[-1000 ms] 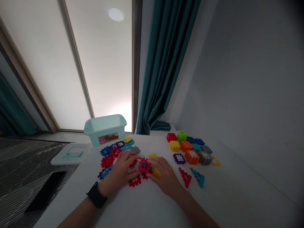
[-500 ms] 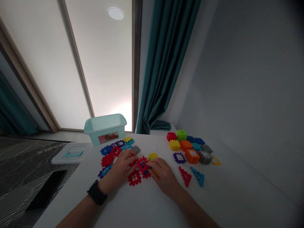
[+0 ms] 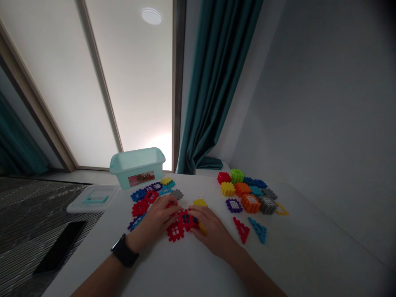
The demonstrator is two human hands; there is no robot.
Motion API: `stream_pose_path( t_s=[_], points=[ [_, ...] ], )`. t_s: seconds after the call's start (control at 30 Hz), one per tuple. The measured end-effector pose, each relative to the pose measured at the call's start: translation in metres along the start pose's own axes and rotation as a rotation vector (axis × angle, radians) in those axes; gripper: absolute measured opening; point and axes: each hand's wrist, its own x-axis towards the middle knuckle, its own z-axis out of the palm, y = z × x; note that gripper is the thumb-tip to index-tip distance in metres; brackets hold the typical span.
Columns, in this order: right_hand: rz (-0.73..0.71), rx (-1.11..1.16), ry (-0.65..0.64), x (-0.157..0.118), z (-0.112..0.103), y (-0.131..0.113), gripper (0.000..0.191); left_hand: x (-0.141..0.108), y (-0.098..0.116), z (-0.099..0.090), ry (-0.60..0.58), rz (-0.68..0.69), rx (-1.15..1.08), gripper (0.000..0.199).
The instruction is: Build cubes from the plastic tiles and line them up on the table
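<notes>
A red piece with dark blue parts in its openings [image 3: 186, 220] lies between my hands, near the middle of the table. My left hand [image 3: 161, 214], with a black watch on the wrist, has its fingers bent on the left edge of this piece. From the right, my right hand [image 3: 208, 222] grips its other side. Below my left fingertips lies a red window piece [image 3: 175, 232] flat on the table. One yellow piece [image 3: 200, 202] is just behind my right fingers, and more yellow shows under that hand.
Left of my hands lie scattered gear-edged pieces [image 3: 140, 208]; a mint bin [image 3: 140, 169] stands behind them. Stacked colored pieces [image 3: 250, 203], a red triangle [image 3: 241, 229] and a blue triangle [image 3: 258, 229] are on the right. A lid [image 3: 93, 199] and phone [image 3: 60, 247] are left.
The red piece between my hands now lies flatter and looks like a single square. My right fingers have moved over its back right edge, and my left fingers have closed in toward it.
</notes>
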Motion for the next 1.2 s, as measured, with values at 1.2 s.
stream_pose_path(
  t_s=[1.2],
  points=[
    [-0.128, -0.091, 0.190, 0.002, -0.008, 0.001, 0.016, 0.003, 0.020, -0.007, 0.007, -0.097, -0.133, 0.043]
  ],
)
